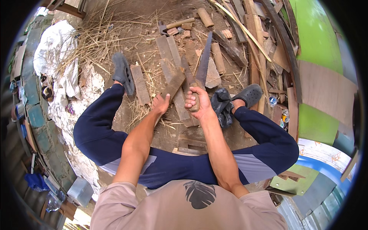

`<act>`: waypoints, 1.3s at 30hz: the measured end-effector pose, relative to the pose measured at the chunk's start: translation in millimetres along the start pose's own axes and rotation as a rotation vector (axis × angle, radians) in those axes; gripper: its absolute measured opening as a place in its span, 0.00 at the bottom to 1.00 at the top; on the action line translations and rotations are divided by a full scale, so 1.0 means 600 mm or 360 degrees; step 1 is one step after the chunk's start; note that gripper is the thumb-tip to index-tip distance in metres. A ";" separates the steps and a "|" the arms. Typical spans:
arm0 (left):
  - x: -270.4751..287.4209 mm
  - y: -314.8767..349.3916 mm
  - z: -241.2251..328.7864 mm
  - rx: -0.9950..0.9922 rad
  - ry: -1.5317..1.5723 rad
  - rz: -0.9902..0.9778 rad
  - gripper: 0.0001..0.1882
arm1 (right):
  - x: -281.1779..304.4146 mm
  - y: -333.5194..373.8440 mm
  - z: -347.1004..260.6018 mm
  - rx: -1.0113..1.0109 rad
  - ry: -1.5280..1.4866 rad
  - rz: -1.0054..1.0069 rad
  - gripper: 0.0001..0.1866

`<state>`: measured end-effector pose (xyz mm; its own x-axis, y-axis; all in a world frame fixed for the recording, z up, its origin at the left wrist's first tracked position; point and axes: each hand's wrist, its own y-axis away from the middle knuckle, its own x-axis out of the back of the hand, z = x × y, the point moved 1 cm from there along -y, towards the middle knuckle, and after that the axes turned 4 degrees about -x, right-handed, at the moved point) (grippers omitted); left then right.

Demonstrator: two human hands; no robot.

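My right hand is wrapped around the wooden handle of a hand saw. The saw's dark toothed blade points away from me, tilted slightly right. My left hand grips the near end of a short brown wooden board, which slants up to the right. The board's far end lies near the saw's left side; whether they touch I cannot tell. Beneath the board are longer wooden planks on the dirt ground. A black plastic bag lies just right of my right hand.
My feet in dark clogs stand to either side. A loose plank lies by the left foot. Beyond are a hatchet-like tool, bamboo pieces and dry straw. Long timbers line the right; a white cloth lies left.
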<state>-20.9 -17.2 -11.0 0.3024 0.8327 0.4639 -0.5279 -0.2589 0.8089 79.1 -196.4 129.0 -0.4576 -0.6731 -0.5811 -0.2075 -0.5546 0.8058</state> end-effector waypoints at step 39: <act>-0.002 -0.008 -0.004 0.0005 -0.0019 -0.0005 0.47 | 0.002 0.006 0.041 0.0629 0.0688 0.0435 0.13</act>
<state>-20.7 -16.0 -16.3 0.3137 0.8274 0.4658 -0.5246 -0.2578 0.8114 56.8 -187.0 133.9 -0.1665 -0.9466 -0.2761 -0.4735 -0.1689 0.8645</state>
